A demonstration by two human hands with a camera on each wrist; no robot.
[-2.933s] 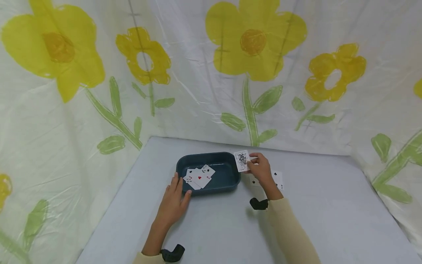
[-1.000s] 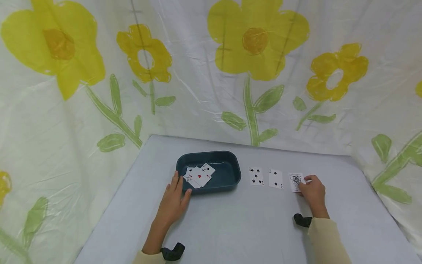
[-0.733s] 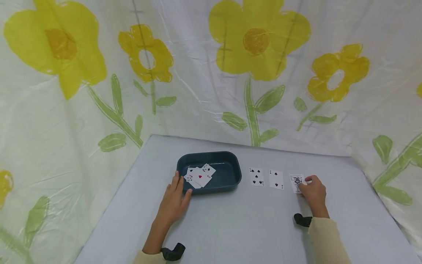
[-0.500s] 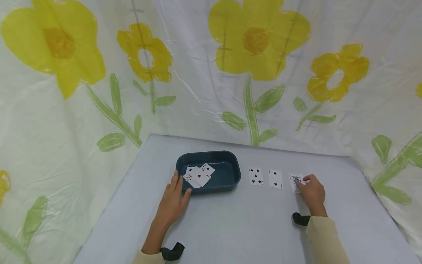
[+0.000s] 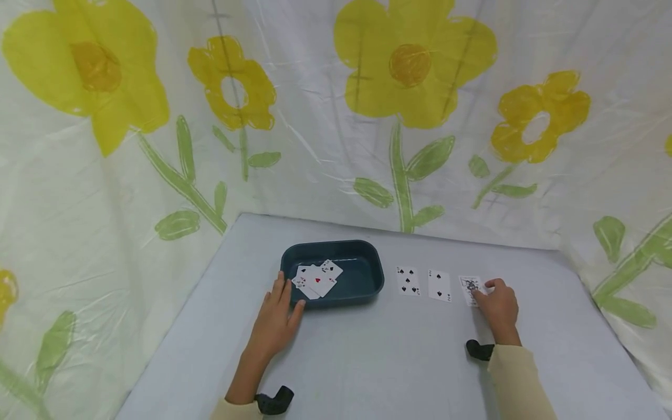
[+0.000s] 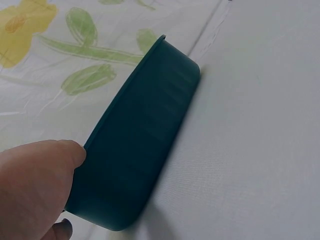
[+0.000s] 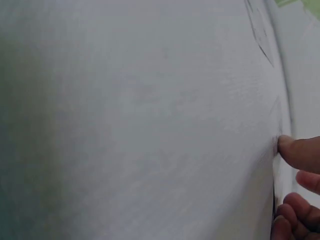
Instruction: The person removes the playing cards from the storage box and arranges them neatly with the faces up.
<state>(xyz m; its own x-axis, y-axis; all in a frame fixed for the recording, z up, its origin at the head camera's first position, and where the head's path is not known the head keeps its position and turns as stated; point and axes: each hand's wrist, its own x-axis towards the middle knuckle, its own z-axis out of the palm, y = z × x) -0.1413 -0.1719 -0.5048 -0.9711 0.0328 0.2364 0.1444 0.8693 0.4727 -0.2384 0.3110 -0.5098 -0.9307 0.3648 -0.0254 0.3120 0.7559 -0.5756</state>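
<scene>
In the head view, my right hand (image 5: 500, 309) pinches a playing card (image 5: 466, 283) with a dark printed figure, thumb on its face and fingers under its right edge. The card is low over the table, at the right end of a row. To its left lie a two of spades (image 5: 439, 286) and another spade card (image 5: 408, 282), both face up. My left hand (image 5: 274, 328) rests with straight fingers against the near left corner of a dark teal tray (image 5: 364, 283). The left wrist view shows the thumb (image 6: 67, 152) touching the tray's outer wall (image 6: 130, 135).
Several face-up playing cards (image 5: 317, 281) overlap in the left half of the tray. A pale cloth covers the table (image 5: 367, 361). Behind it hangs a white curtain (image 5: 304, 163) with painted yellow flowers. Dark bands (image 5: 275, 401) sit at both wrists.
My right hand has carried the figure card from beside the tray's right rim to the right end of the row. In the last second it shifts slightly; my left hand stays still.
</scene>
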